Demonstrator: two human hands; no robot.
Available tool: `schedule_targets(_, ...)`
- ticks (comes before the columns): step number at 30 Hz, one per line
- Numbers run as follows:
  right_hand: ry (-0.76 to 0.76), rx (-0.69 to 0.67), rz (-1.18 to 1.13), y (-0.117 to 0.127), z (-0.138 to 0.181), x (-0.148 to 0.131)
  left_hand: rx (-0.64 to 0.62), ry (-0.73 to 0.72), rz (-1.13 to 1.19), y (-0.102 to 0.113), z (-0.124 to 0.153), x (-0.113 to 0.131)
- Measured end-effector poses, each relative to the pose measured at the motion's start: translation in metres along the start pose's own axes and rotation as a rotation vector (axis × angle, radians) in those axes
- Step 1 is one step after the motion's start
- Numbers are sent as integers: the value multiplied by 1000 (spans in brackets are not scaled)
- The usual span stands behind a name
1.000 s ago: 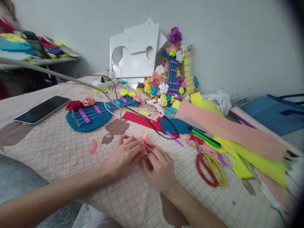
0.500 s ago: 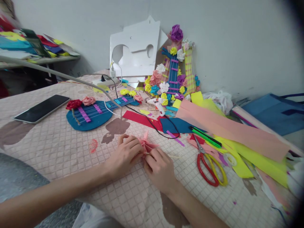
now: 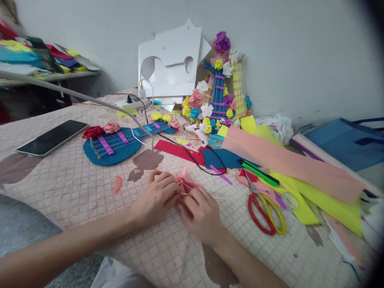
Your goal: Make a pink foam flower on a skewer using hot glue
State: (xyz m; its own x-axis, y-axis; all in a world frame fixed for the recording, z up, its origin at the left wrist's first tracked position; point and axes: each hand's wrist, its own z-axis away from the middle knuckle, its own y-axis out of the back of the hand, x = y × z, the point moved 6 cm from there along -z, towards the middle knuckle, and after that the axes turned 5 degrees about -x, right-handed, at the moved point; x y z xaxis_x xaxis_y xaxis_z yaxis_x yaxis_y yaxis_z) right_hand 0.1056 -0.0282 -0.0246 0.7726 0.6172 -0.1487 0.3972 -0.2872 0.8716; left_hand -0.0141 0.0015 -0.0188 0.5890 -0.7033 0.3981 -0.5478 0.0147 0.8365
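My left hand (image 3: 162,192) pinches the near edge of a pink folded paper piece (image 3: 186,183), whose points spread away from me. Beside it, my right hand (image 3: 200,214) is closed on a thin wooden stick (image 3: 221,198) that pokes out to the right past the knuckles. The stick's other end shows between the two hands, against the paper. My fingertips hide where stick and paper meet. Farther off lies a blue paper guitar (image 3: 115,150) with purple strips, strings and paper roses (image 3: 111,127).
Scissors (image 3: 264,212), a green cutter (image 3: 261,174) and a tape roll (image 3: 290,201) lie right, among paper sheets (image 3: 288,160). A white glue gun (image 3: 199,134) with a black cable is behind my hands. A phone (image 3: 55,137) lies left; flowered guitars (image 3: 218,94) lean on the wall.
My right hand has shifted very slightly left, its fingers moving a little on the stick. My left hand and the pink paper stay nearly in place.
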Motion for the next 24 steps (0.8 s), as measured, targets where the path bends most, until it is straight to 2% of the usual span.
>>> schedule_targets(4,-47,41,-47,9,-2,9,6,21,17,1,1,-1)
schedule_targets(13,-12,-29,-104,1,-4,11,-7,33,32,0,2,-1)
schedule_targets(20,-11,-27,-155,2,-4,11,34,46,60,2,4,-1)
schedule_targets(24,-6,-66,-152,0,-4,12,29,-33,22,3,4,5)
